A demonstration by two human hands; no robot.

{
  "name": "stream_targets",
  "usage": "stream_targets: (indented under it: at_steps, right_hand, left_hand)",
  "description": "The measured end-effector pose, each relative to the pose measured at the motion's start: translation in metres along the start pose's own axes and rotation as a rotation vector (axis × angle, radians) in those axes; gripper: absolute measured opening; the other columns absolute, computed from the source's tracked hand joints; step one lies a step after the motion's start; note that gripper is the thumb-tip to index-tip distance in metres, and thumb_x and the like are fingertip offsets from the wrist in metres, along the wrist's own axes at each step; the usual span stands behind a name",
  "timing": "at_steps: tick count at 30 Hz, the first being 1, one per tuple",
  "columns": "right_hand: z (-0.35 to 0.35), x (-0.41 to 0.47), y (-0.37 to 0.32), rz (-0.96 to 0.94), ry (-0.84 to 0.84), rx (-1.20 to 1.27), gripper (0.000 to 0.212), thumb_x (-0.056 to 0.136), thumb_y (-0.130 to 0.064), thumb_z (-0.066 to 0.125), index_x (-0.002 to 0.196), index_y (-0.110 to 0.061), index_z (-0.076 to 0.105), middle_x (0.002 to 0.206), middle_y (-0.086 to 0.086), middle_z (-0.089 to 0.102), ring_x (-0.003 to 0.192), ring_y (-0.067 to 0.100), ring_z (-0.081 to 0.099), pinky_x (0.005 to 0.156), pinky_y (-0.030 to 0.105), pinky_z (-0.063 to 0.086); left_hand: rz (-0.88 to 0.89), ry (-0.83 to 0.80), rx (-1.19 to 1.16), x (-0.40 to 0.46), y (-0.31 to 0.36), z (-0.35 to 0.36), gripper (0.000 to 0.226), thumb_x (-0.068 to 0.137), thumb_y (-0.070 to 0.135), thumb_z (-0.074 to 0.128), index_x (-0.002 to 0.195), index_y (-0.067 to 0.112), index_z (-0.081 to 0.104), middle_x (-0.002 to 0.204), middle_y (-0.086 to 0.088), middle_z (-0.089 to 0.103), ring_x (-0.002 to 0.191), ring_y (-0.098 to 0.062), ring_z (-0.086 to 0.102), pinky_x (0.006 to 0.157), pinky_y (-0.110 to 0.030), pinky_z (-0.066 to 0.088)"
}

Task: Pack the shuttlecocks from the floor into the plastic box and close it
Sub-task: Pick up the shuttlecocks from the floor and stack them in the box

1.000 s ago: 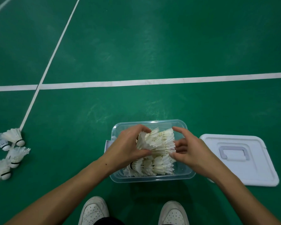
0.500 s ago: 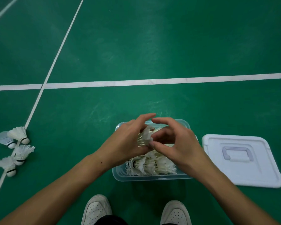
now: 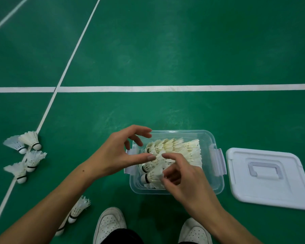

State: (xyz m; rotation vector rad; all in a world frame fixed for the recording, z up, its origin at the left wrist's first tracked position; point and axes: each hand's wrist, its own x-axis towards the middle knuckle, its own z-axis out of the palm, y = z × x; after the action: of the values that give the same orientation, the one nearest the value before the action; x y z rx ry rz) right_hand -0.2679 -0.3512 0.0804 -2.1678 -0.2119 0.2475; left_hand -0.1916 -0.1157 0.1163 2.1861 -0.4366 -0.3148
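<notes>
Four loose shuttlecocks (image 3: 25,155), floor, far left, on the white line (image 3: 48,110). Two more shuttlecocks (image 3: 76,211) near the left shoe (image 3: 109,224). Left hand (image 3: 116,155), over the box's left edge, fingers loosely spread, grasping nothing. Clear plastic box (image 3: 217,166), centre, uncovered, holding stacked shuttlecocks (image 3: 180,150). Right hand (image 3: 185,180), pinching one shuttlecock (image 3: 152,176) inside the box. White lid (image 3: 271,191), flat on the floor just right of the box.

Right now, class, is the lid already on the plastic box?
No: the lid lies flat on the floor to the right of the open plastic box.
</notes>
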Motion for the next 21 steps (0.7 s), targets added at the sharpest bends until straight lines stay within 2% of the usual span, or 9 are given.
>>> stream_targets:
  at_steps: [6, 10, 12, 14, 17, 21]
  right_hand:
    - [0.02, 0.009, 0.008, 0.116, -0.106, -0.019, 0.064, 0.091, -0.018, 0.082, 0.141, -0.036, 0.046, 0.089, -0.018, 0.073, 0.088, -0.006, 0.068, 0.081, 0.017, 0.058]
    - [0.024, 0.023, 0.017, 0.242, -0.201, 0.018, 0.058, 0.087, -0.011, 0.083, 0.128, -0.035, 0.049, 0.087, -0.008, 0.076, 0.081, -0.001, 0.071, 0.08, 0.026, 0.061]
    - [0.022, 0.029, 0.019, 0.279, -0.243, 0.042, 0.057, 0.086, -0.008, 0.084, 0.121, -0.035, 0.048, 0.086, -0.004, 0.076, 0.079, 0.001, 0.072, 0.077, 0.026, 0.061]
    - [0.018, 0.032, 0.02, 0.285, -0.299, 0.067, 0.057, 0.087, -0.006, 0.083, 0.121, -0.034, 0.047, 0.088, -0.003, 0.077, 0.08, 0.002, 0.073, 0.077, 0.025, 0.062]
    - [0.006, 0.032, 0.02, 0.302, -0.368, 0.157, 0.06, 0.085, -0.008, 0.085, 0.125, -0.034, 0.047, 0.098, 0.001, 0.078, 0.087, 0.01, 0.076, 0.084, 0.034, 0.064]
    - [-0.011, 0.028, 0.012, 0.286, -0.35, 0.23, 0.062, 0.083, -0.015, 0.088, 0.125, -0.038, 0.049, 0.102, -0.003, 0.08, 0.091, 0.01, 0.078, 0.087, 0.037, 0.065]
  left_hand:
    - [-0.004, 0.044, -0.018, 0.0, -0.003, 0.001, 0.057, 0.082, 0.056, 0.079, 0.131, 0.034, 0.062, 0.125, 0.021, 0.07, 0.107, -0.01, 0.069, 0.08, -0.03, 0.055]
    - [-0.014, 0.061, -0.012, 0.001, -0.007, 0.001, 0.052, 0.084, 0.053, 0.078, 0.13, 0.033, 0.063, 0.123, 0.021, 0.07, 0.106, -0.009, 0.069, 0.08, -0.032, 0.057]
    - [-0.02, 0.072, -0.005, 0.001, -0.009, -0.001, 0.05, 0.085, 0.053, 0.078, 0.129, 0.033, 0.063, 0.122, 0.021, 0.071, 0.105, -0.009, 0.069, 0.08, -0.033, 0.057]
    - [-0.031, 0.085, 0.001, -0.001, -0.01, -0.004, 0.05, 0.084, 0.054, 0.077, 0.128, 0.033, 0.064, 0.121, 0.021, 0.072, 0.105, -0.009, 0.07, 0.08, -0.035, 0.058]
    - [-0.052, 0.094, 0.001, -0.006, -0.012, -0.01, 0.049, 0.084, 0.053, 0.078, 0.127, 0.033, 0.064, 0.121, 0.021, 0.072, 0.106, -0.01, 0.07, 0.081, -0.036, 0.058]
    - [-0.091, 0.104, -0.035, -0.02, -0.015, -0.018, 0.047, 0.085, 0.046, 0.081, 0.126, 0.033, 0.065, 0.12, 0.018, 0.073, 0.105, -0.013, 0.07, 0.083, -0.038, 0.058]
